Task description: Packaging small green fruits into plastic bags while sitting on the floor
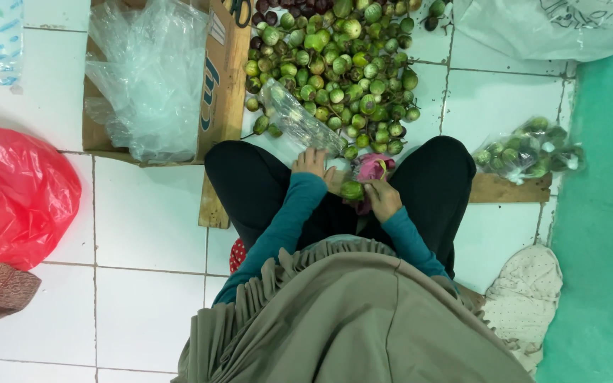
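Fingers of my right hand [382, 197] pinch 1 green eggplant [352, 189] just left of them; my left hand [312, 162] grips the clear bag [299, 120], nearer the heap [335, 64].

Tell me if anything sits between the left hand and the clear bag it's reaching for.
Nothing visible does. The left hand already rests at the mouth of the clear plastic bag, which lies against the pile of green round fruits. The right hand is beside a green fruit.

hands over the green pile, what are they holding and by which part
The left hand grips the near end of a clear plastic bag. The right hand pinches a green round vegetable by its side.
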